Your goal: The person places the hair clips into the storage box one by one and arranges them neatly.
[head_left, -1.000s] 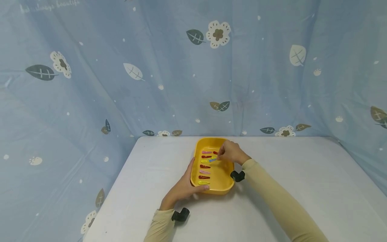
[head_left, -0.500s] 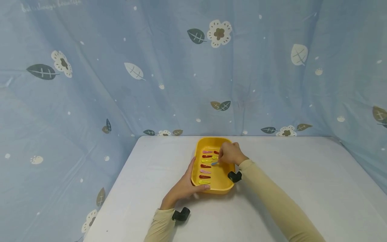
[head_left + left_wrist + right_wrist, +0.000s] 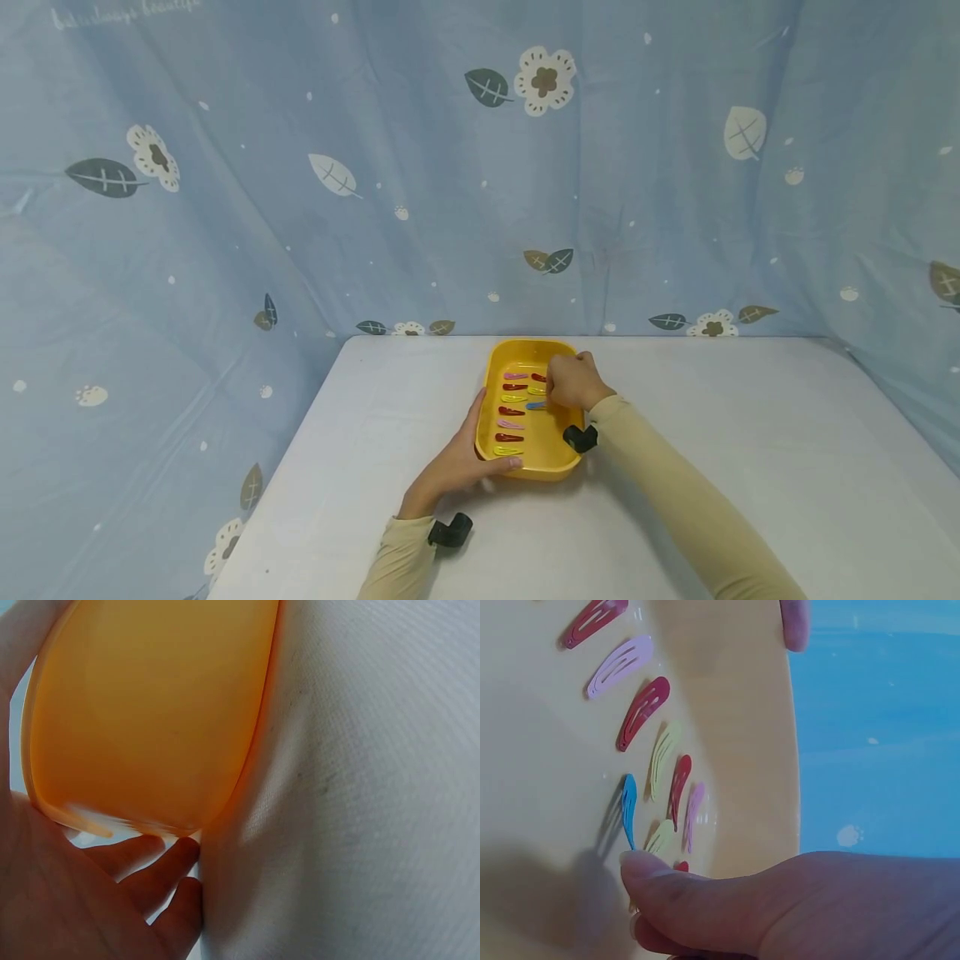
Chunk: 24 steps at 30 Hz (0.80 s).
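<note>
A yellow tray (image 3: 551, 454) stands on the table and holds a column of red, pink and yellow snap hair clips along its left side. My left hand (image 3: 453, 461) grips its near left corner, thumb over the rim and fingers along the outer wall; the left wrist view shows those fingers (image 3: 161, 877) against the wall. Inside the tray, my right hand (image 3: 573, 382) pinches the narrow end of a blue hair clip (image 3: 628, 806) between thumb and finger. Just beyond it lies a yellow clip (image 3: 536, 391), then a red clip (image 3: 538, 377), partly hidden by the hand.
The white table (image 3: 420, 375) extends to both sides of the tray. A blue curtain (image 3: 420, 208) with leaves and flowers hangs behind and to the left. A dark wrist mount (image 3: 451, 531) sits on the left wrist and another (image 3: 581, 439) on the right.
My right hand has brought the blue clip nearer to me, from over the yellow clips to below the second column, and it now lies more level. The left hand stays on the tray.
</note>
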Each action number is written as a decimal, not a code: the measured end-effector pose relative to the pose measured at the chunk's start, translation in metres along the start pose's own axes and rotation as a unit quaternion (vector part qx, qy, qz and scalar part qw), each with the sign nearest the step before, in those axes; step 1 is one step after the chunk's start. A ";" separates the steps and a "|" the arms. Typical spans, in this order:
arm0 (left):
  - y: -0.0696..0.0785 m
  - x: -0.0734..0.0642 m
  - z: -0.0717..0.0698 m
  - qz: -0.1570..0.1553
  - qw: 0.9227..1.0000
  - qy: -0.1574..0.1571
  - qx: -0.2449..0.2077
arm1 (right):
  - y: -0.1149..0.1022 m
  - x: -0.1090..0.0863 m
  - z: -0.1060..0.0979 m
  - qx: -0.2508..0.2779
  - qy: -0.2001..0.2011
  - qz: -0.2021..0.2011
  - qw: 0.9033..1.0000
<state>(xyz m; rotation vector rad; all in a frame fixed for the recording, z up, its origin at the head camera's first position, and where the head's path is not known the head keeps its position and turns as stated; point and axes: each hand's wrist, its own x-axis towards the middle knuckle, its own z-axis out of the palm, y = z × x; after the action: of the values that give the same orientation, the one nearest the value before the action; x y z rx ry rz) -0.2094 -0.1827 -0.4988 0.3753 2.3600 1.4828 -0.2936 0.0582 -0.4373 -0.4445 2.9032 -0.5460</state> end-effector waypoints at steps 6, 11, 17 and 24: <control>-0.001 0.000 0.001 -0.001 1.000 -0.002 -0.002 | 0.002 0.002 0.002 -0.015 -0.009 0.000 1.000; -0.002 0.002 0.001 -0.002 1.000 0.000 0.006 | 0.002 0.003 0.004 -0.028 -0.017 0.008 0.999; -0.002 0.002 0.001 -0.004 1.000 -0.001 0.009 | 0.000 0.004 0.004 -0.041 -0.019 0.014 0.999; -0.001 0.001 0.000 -0.004 1.000 -0.002 0.000 | -0.004 0.003 0.002 -0.056 -0.019 0.008 0.998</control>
<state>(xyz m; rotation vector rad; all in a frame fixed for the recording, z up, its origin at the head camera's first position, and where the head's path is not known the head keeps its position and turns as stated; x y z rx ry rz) -0.2100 -0.1828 -0.4999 0.3679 2.3558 1.4783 -0.2945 0.0531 -0.4381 -0.4394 2.9080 -0.3697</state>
